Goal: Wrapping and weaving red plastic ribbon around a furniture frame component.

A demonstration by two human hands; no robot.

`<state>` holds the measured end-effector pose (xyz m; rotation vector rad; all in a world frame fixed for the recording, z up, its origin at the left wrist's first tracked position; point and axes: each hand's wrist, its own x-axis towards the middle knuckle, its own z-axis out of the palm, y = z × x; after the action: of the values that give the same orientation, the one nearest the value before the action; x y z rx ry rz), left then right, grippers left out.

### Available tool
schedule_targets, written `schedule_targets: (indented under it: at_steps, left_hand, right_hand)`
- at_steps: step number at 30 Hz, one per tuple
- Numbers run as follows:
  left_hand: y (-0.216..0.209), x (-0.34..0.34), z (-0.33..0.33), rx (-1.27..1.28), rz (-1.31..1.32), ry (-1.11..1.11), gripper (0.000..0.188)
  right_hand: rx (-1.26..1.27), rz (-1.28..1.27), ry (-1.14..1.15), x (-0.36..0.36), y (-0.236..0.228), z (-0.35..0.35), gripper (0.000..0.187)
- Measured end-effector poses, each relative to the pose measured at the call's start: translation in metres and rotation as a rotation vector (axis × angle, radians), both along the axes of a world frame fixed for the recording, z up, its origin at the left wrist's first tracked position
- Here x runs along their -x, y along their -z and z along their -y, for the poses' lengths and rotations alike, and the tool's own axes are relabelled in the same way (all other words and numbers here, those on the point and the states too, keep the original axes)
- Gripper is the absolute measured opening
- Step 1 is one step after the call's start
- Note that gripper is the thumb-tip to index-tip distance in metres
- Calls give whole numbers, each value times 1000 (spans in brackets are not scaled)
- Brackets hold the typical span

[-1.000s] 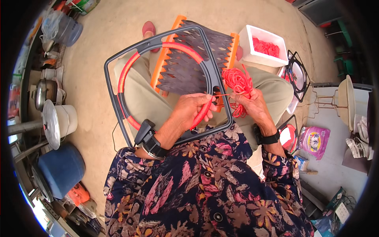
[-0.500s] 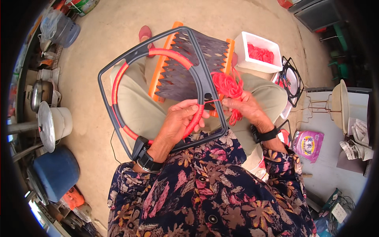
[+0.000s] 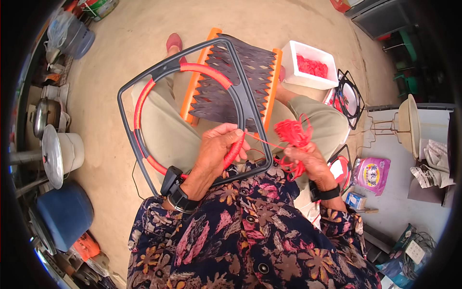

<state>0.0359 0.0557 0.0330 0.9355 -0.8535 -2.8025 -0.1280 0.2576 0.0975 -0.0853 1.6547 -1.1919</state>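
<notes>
A black frame (image 3: pixel 250 114), roughly square with a round ring inside it, rests across my lap. Several stretches of the ring are wound with red cord (image 3: pixel 207 71), and black stretches show between them. My left hand (image 3: pixel 219 149) is closed round the wound part at the ring's lower right, thumb on top. To its right my right hand (image 3: pixel 310 164) grips a loose bundle of red cord (image 3: pixel 293 132), which sticks out above and below the fist. One strand runs taut from the bundle to the ring beside my left thumb.
Beyond my knees stands a folding stool (image 3: pixel 231 82) with orange rails and dark webbing. A white foam box (image 3: pixel 317 79) of red cord sits to its right, near more black frames (image 3: pixel 350 98). Pots (image 3: pixel 72 154) and a blue bucket (image 3: pixel 65 212) line the left; a purple packet (image 3: pixel 371 176) lies right.
My right hand has moved right and slightly down with the bundle, drawing out a longer strand. My left hand keeps its hold on the ring.
</notes>
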Motion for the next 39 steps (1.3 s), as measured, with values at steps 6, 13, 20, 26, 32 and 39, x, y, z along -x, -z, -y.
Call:
schedule_targets:
  at_steps: [6, 13, 20, 26, 32, 39]
  left_hand:
    - [-10, 1, 0, -126, -33, 13, 19]
    - [-11, 3, 1, 127, -20, 35, 23]
    - [-15, 7, 10, 135, -27, 4, 23]
    - [-14, 16, 16, 98, -5, -44, 20]
    - [-2, 33, 20, 197, 42, -168, 17]
    - [9, 32, 18, 194, 91, -195, 17]
  right_hand:
    - [-84, -445, -173, 26, -62, 26, 11]
    - [-50, -552, -322, 38, -66, 35, 17]
    - [-36, -637, -294, 42, -72, 37, 8]
    - [-61, -641, -316, 71, -63, 61, 8]
    - [-98, -569, -137, 113, 38, 95, 17]
    - [26, -348, 108, 104, 100, 114, 12]
